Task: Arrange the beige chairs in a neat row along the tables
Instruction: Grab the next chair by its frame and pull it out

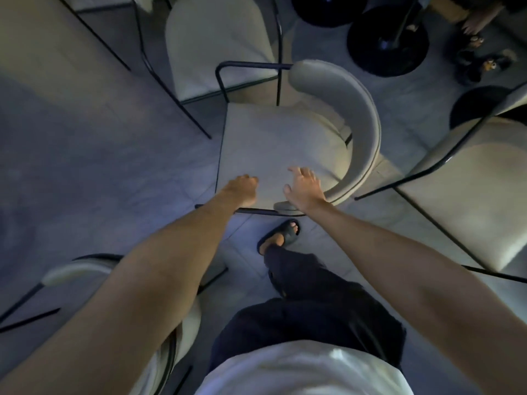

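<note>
Your beige chair (279, 143) stands straight ahead, its curved backrest to your right. Your right hand (303, 189) is spread wide over the seat, beside the backrest's near end. Your left hand (242, 192) is curled at the seat's near edge; you cannot tell whether it grips anything. A second chair (216, 49) crowds close behind, a third chair (470, 189) sits just right, and a fourth chair (77, 272) is under your left arm. A round black table base (387, 44) stands beyond.
</note>
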